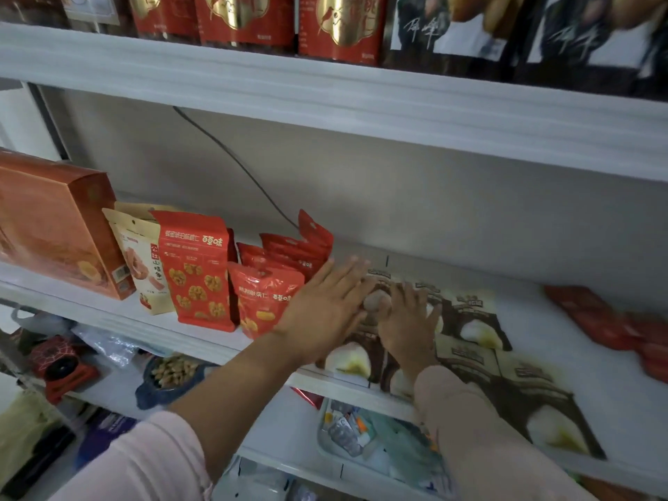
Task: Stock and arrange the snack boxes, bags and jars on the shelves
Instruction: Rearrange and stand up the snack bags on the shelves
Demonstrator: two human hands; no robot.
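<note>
Squarely across the view runs the white middle shelf [535,334], with the upper shelf [325,99] above it at 12 o'clock carrying a row of red-and-gold jars [343,27]. Toward 4 o'clock from the centre, a spread of dark-and-cream bags [506,377] lies flat on the middle shelf, overlapping one another and reaching its front edge. At 9 o'clock an orange box [54,226] stands upright at the shelf's left end. At 3 o'clock a few flat red packets [614,327] lie apart from the dark bags, with bare shelf between them. Just at 3 o'clock of the orange box stand a cream bag [141,262] and, overlapping it, a tall red bag [198,269] printed with walnuts. Next along is a small red bag [264,298], with more red bags [300,247] leaning behind it at its 1 o'clock.

Both hands are released and grasp nothing. The left hand [321,309] lies flat with fingers straight, pointing to 1 o'clock, beside the small red bag and over the near end of the dark bags. The right hand [405,323], just at its 3 o'clock, presses down on the dark bags with fingers spread.

Below, at 7 o'clock, a bowl of nuts [173,374] sits on the lower shelf
</note>
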